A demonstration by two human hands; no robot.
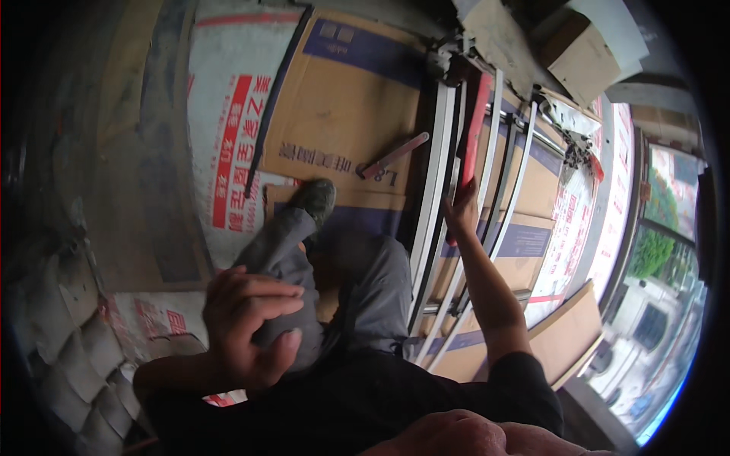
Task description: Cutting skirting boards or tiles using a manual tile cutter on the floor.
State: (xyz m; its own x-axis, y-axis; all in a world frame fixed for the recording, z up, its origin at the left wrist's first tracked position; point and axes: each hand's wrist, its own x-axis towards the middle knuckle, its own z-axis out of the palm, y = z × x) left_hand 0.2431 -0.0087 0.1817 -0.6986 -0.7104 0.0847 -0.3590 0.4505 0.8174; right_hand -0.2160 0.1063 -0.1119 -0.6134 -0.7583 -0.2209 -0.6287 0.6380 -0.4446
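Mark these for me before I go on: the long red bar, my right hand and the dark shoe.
Red bar (475,129): head view, middle of its length.
Right hand (461,210): head view, back of the hand.
Shoe (322,199): head view, its upper.

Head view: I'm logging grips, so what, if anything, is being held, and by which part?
The bare right hand appears to grip the long, straight red bar near its end closer to the person; the bare left hand shows nothing held.

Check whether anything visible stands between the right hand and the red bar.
Nothing visible does: the right hand is on the red bar, toward its near end. A white rail runs beside the bar, not between them.
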